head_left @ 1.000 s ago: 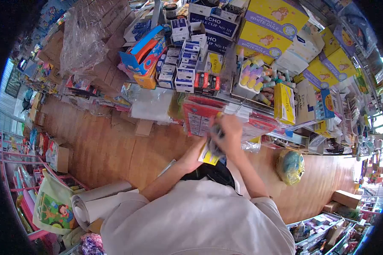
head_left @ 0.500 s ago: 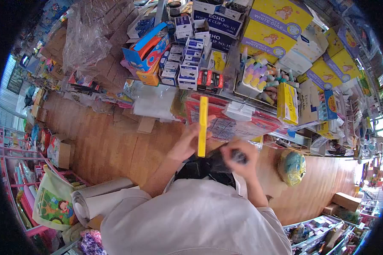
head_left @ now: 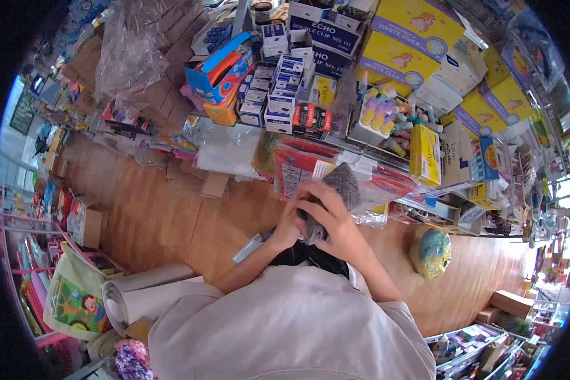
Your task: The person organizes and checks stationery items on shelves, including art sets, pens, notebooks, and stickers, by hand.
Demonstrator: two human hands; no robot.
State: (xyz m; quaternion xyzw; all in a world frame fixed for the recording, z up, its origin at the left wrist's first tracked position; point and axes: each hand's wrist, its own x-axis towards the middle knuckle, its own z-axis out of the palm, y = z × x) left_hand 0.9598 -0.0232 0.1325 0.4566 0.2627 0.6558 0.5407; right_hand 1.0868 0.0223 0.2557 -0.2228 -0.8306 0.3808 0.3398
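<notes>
Both hands are together in front of my chest. My right hand [head_left: 337,223] is closed on a grey cloth [head_left: 344,189], which bulges out above the fingers and hangs below them. Fingers curled, my left hand [head_left: 289,223] meets it from the left and grips a box [head_left: 323,169]. Only a pale end of the box shows above the fingers; the cloth and my hands hide the rest. Red flat packs [head_left: 292,170] in clear plastic hang just beyond my hands.
A shelf ahead carries small blue-and-white boxes [head_left: 284,95], yellow glue boxes [head_left: 415,28] and a tray of glue sticks [head_left: 375,123]. A yellow-wrapped bundle [head_left: 431,253] lies on the floor at right. A paper roll [head_left: 130,297] and a printed bag [head_left: 76,297] are at left.
The narrow yellow side of the box has turned out of sight. My right hand has moved left and up against the box, and the grey cloth now shows spread over it.
</notes>
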